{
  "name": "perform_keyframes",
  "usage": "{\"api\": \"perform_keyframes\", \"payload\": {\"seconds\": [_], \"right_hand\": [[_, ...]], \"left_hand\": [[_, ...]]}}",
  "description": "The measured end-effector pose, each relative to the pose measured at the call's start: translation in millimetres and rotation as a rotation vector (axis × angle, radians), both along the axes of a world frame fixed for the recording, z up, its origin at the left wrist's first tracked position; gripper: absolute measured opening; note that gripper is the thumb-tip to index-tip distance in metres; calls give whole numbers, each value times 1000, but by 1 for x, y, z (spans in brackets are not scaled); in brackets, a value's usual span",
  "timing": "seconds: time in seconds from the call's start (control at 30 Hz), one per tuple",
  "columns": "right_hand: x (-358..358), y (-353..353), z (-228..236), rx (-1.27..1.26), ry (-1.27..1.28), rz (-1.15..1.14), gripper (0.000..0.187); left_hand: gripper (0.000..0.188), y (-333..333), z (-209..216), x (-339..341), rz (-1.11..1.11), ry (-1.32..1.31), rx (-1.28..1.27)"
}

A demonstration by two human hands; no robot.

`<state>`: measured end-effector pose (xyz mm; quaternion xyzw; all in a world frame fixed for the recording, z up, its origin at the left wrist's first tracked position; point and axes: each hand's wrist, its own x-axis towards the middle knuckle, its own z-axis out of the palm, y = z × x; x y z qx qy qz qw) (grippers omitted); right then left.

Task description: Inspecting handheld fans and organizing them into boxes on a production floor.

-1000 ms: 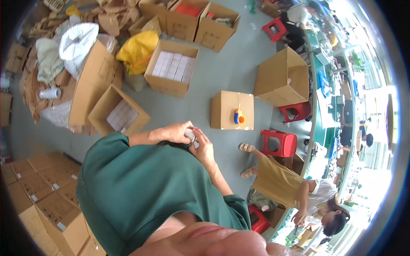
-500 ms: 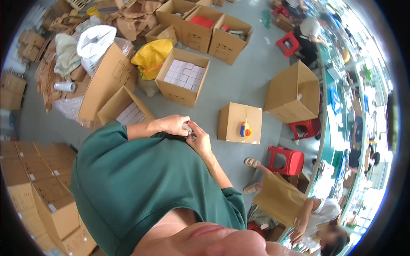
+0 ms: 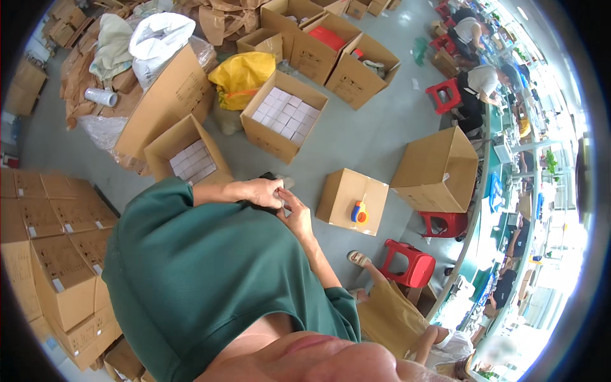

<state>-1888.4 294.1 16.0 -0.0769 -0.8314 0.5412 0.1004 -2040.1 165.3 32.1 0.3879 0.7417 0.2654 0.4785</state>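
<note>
My left hand (image 3: 262, 193) and my right hand (image 3: 297, 215) meet in front of my waist, fingertips pinched together. Whatever lies between them is too small or too hidden to make out. Just beyond the fingers, a dark and pale shape (image 3: 284, 181) shows low against the floor; it may be a shoe. Left of my hands stands an open carton (image 3: 218, 143) with small white boxes (image 3: 193, 160) inside. Ahead, a second open carton (image 3: 270, 141) holds rows of similar white boxes (image 3: 286, 114). On a taped carton (image 3: 333, 197) to the right rests an orange and blue tape dispenser (image 3: 359, 212).
A large open carton (image 3: 423, 175) and red stools (image 3: 410, 264) line the right, beside a long workbench (image 3: 474, 254) with several seated people. Stacked cartons (image 3: 70, 261) rise at the left. Yellow sack (image 3: 245, 76), white sack (image 3: 159, 44) and more open cartons (image 3: 356, 79) lie ahead.
My view has turned, so the cartons and bench sit differently in the picture. My hands stay together at my waist, the fingers slightly shifted. The person at lower right appears lower.
</note>
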Motion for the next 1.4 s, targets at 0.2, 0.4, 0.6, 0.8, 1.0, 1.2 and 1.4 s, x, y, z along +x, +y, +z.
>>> {"api": "perform_keyframes", "payload": {"seconds": [0.2, 0.4, 0.6, 0.8, 1.0, 1.2, 1.4], "right_hand": [[-7, 11, -8, -21, -65, -161, 44], [-18, 2, 1, -211, -132, -581, 51], [9, -9, 23, -213, -430, -819, 53], [46, -79, 22, -172, -429, -1288, 52], [79, -129, 26, -218, -304, -1647, 49], [150, -187, 24, -224, -298, -1762, 45], [223, -250, 24, -256, -259, -1829, 42]], "left_hand": [[59, 43, -11, -27, -170, -66, -64], [57, 90, -17, -56, -400, -147, -57], [56, 141, -5, -43, -869, -79, 13], [59, 168, 3, 35, -1319, -89, -96], [65, 160, 24, 115, -1598, -11, -147], [54, 116, 21, 205, -1749, -24, -85], [50, 57, 26, 288, -1794, 8, -60]]}}
